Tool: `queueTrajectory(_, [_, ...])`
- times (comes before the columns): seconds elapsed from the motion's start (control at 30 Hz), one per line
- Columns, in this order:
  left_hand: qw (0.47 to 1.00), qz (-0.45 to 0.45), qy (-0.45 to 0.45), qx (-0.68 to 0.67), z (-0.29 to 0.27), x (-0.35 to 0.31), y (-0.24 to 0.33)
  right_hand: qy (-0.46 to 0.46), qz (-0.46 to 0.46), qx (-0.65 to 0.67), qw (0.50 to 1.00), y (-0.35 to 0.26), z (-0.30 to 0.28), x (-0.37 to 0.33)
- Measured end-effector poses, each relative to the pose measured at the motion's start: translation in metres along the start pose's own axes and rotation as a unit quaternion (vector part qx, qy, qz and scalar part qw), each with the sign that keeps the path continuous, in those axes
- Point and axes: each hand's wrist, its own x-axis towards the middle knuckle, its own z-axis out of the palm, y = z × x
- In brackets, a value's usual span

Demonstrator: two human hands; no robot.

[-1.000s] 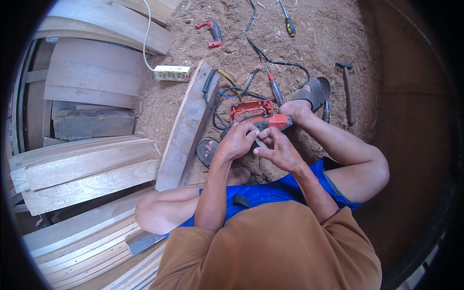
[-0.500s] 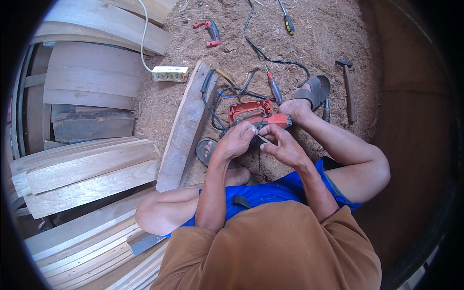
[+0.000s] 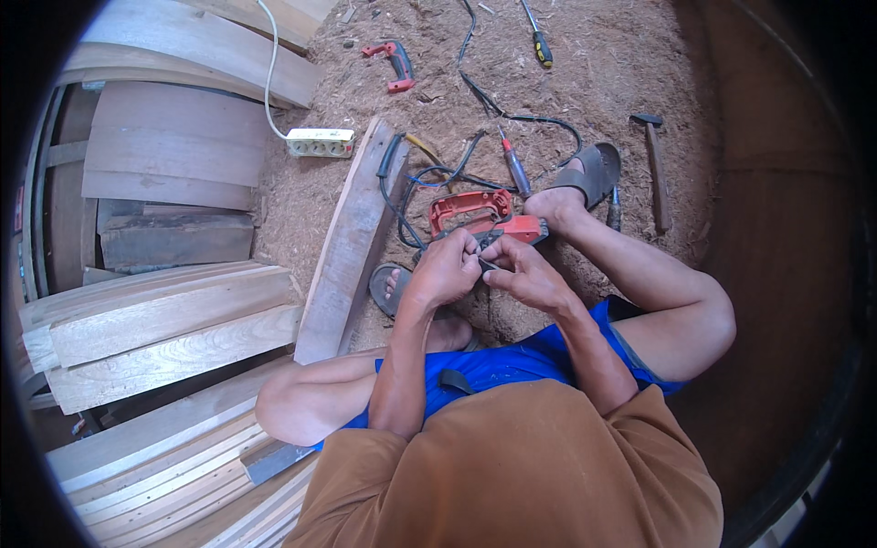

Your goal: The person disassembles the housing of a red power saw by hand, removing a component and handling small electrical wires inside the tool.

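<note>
A red power tool [image 3: 521, 226] with an open loop handle, perhaps an electric planer, lies on the ground between my feet. My left hand [image 3: 446, 271] is closed at its near side, fingertips pinched together. Beside it, my right hand [image 3: 528, 276] pinches too, its fingertips almost meeting the left ones. A small, thin dark piece shows between the hands, too small to name. The fingers cover part of the tool's near side. Black cable [image 3: 388, 187] and a blue wire run loose at the tool's left.
A wooden beam [image 3: 352, 237] lies left of the tool. Beyond are a screwdriver [image 3: 517, 169], another screwdriver [image 3: 541, 46], a red-black handle part [image 3: 400, 68] and a white power strip [image 3: 320, 142]. A hammer [image 3: 658, 173] lies right; stacked boards [image 3: 174, 310] fill the left.
My fingertips have shifted slightly at the tool's near side. The pale thin piece seen at my right fingers before no longer shows clearly. The tool stays in place.
</note>
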Motion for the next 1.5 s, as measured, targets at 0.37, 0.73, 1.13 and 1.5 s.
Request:
queueTrajectory(0.37, [0.98, 0.063, 0.147, 0.122, -0.011, -0.008, 0.004, 0.162, -0.053, -0.32, 0.932, -0.051, 0.042, -0.016])
queueTrajectory(0.73, [0.968, 0.115, 0.219, 0.038, -0.009, -0.013, 0.008, 0.129, 0.047, 0.154, 0.979, -0.004, 0.049, 0.025])
queueTrajectory(1.13, [0.979, 0.07, 0.173, -0.085, -0.015, -0.032, 0.011, 0.165, 0.066, 0.183, 0.967, 0.001, 0.044, 0.048])
queueTrajectory(1.5, [0.979, -0.001, 0.176, -0.103, -0.021, -0.008, -0.004, 0.15, 0.062, 0.191, 0.968, 0.008, 0.047, 0.048])
